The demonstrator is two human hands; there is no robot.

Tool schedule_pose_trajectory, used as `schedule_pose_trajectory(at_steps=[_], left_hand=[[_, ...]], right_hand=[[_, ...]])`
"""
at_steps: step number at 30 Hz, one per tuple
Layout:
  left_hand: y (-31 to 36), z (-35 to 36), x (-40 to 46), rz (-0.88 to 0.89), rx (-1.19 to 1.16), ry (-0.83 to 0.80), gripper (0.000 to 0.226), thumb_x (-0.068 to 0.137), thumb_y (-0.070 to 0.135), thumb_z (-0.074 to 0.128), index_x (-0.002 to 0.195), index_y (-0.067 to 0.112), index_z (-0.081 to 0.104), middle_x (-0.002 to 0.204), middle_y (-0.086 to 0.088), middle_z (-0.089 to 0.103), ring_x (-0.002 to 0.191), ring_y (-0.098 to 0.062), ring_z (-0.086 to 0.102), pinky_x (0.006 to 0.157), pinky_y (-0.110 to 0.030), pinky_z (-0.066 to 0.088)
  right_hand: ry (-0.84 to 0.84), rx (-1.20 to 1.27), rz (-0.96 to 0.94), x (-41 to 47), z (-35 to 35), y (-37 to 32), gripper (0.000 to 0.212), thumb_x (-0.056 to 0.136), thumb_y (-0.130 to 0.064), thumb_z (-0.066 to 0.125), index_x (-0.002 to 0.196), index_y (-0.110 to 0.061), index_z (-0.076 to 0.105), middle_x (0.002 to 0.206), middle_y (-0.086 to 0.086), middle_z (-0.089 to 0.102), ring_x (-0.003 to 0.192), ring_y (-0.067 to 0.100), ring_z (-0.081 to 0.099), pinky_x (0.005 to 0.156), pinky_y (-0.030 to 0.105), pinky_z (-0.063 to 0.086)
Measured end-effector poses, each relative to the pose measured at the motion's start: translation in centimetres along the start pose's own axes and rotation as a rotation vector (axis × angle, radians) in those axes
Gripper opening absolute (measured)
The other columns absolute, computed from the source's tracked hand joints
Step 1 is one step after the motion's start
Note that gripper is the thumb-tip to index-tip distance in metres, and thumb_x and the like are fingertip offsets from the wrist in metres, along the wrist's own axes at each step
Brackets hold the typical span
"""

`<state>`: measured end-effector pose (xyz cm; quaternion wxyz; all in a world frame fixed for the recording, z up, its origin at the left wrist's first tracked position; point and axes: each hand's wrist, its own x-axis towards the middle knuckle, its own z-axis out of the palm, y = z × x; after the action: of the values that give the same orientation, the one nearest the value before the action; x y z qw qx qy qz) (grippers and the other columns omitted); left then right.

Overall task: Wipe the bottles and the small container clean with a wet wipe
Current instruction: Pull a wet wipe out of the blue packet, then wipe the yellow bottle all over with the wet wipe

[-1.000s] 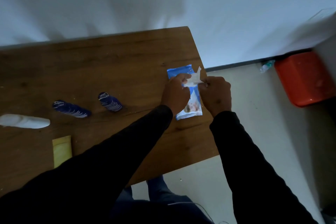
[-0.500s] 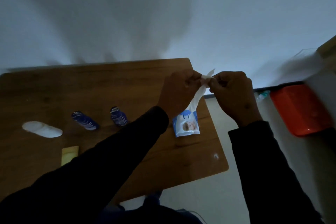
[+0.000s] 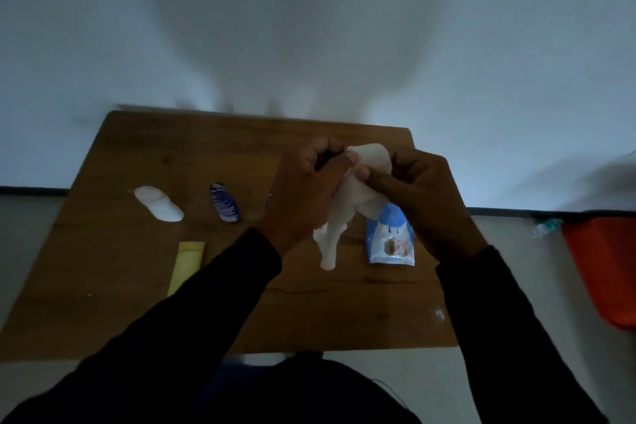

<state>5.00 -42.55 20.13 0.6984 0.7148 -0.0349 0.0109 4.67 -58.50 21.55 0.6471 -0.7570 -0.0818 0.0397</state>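
A white wet wipe [image 3: 344, 206] hangs above the wooden table [image 3: 144, 258], pinched at its top by both hands. My left hand [image 3: 306, 193] grips its left side and my right hand [image 3: 426, 196] its right side. Under my right hand the blue wipes pack [image 3: 390, 239] lies flat on the table. To the left lie a white bottle [image 3: 158, 204] and a dark blue bottle [image 3: 224, 202], both on their sides. A second blue bottle is hidden behind my left hand. A flat yellow item [image 3: 187, 263] lies near my left sleeve.
The table's right edge runs just past the wipes pack, with floor beyond. An orange bin [image 3: 602, 268] stands on the floor at the right, with a small clear bottle [image 3: 547, 225] beside it. A white wall rises behind the table.
The wipe has come fully out of the pack and now hangs free between my hands. The view has tilted, so the table appears lower and farther left in the frame.
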Motion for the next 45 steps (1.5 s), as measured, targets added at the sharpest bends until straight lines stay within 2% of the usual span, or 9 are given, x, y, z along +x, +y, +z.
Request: schedule_pose_trajectory(at_steps=[5,9,16,19,21,25,30,40,45], left_hand=[[-1.5,-3.4,-2.0,-0.094,0.004,0.239,0.013,0.099,0.015,0.050,0.099,0.013,0.063,0.092,-0.007,0.068,0.086,-0.024,0.067,0.069,-0.037,0.058],[-2.1,-5.2,-3.2,-0.142,-0.040,0.379,0.018,0.102,0.015,0.042,0.109,0.008,0.057,0.099,-0.007,0.064,0.082,-0.009,0.065,0.061,-0.019,0.054],[-2.5,-9.2,-4.3,-0.159,0.073,0.418,0.010,0.100,0.025,0.048,0.100,0.023,0.058,0.096,0.004,0.065,0.084,-0.003,0.064,0.066,-0.021,0.053],[-2.4,-11.1,-4.8,-0.162,0.084,0.364,0.010,0.099,0.024,0.052,0.098,0.021,0.062,0.087,0.006,0.068,0.079,-0.004,0.066,0.066,-0.022,0.054],[-2.6,-11.7,-5.3,-0.162,0.114,0.345,0.010,0.099,0.024,0.052,0.098,0.021,0.062,0.088,0.005,0.068,0.081,-0.006,0.066,0.068,-0.024,0.055],[-3.2,-12.1,-6.0,-0.134,0.103,0.400,0.015,0.101,0.025,0.049,0.099,0.016,0.061,0.093,-0.005,0.066,0.086,-0.019,0.065,0.075,-0.038,0.055],[-3.4,-14.2,-5.5,-0.176,0.050,0.486,0.012,0.103,0.030,0.041,0.102,0.028,0.053,0.091,0.008,0.063,0.077,0.001,0.064,0.065,-0.024,0.056],[-6.1,-16.5,-6.3,-0.238,0.152,0.499,0.012,0.098,0.026,0.053,0.108,0.019,0.055,0.088,0.012,0.062,0.077,0.008,0.062,0.056,-0.011,0.049],[-7.7,-16.6,-7.9,-0.207,0.265,0.503,0.024,0.094,0.042,0.055,0.114,0.033,0.045,0.106,0.013,0.057,0.093,0.000,0.058,0.073,-0.019,0.050]], right_hand=[[-0.120,-0.083,0.077,-0.1,4.2,0.7,0.026,0.086,-0.020,0.067,0.060,-0.018,0.066,0.056,-0.005,0.067,0.051,0.008,0.063,0.049,0.020,0.048],[-0.213,0.011,0.115,0.2,7.2,0.4,0.025,0.087,-0.033,0.062,0.072,-0.016,0.072,0.070,0.004,0.072,0.062,0.019,0.068,0.058,0.027,0.052],[-0.411,0.042,0.229,0.8,10.4,0.0,0.037,0.095,-0.030,0.052,0.080,-0.003,0.072,0.074,0.015,0.071,0.063,0.023,0.065,0.058,0.029,0.052],[-0.291,0.335,0.335,1.0,11.4,0.0,0.037,0.093,-0.031,0.052,0.069,-0.012,0.072,0.068,0.010,0.067,0.062,0.019,0.062,0.058,0.029,0.049],[-0.189,0.461,0.344,1.2,12.0,0.2,0.034,0.093,-0.030,0.052,0.084,-0.001,0.068,0.079,0.010,0.067,0.073,0.019,0.063,0.065,0.032,0.052],[-0.262,0.238,0.326,1.3,13.6,0.7,0.052,0.081,-0.040,0.062,0.100,0.008,0.057,0.086,0.005,0.066,0.078,0.019,0.064,0.071,0.039,0.053],[-0.321,0.124,0.361,0.7,15.4,0.9,0.042,0.084,-0.034,0.066,0.086,0.008,0.065,0.085,0.027,0.067,0.076,0.049,0.060,0.065,0.041,0.047],[-0.225,0.182,0.506,-0.5,18.4,1.5,0.026,0.091,-0.031,0.056,0.084,-0.012,0.072,0.090,0.006,0.074,0.087,0.020,0.071,0.079,0.034,0.058],[-0.117,0.200,0.434,-1.0,20.6,2.5,0.029,0.097,-0.031,0.050,0.110,-0.012,0.066,0.108,0.003,0.071,0.103,0.016,0.066,0.085,0.029,0.054]])
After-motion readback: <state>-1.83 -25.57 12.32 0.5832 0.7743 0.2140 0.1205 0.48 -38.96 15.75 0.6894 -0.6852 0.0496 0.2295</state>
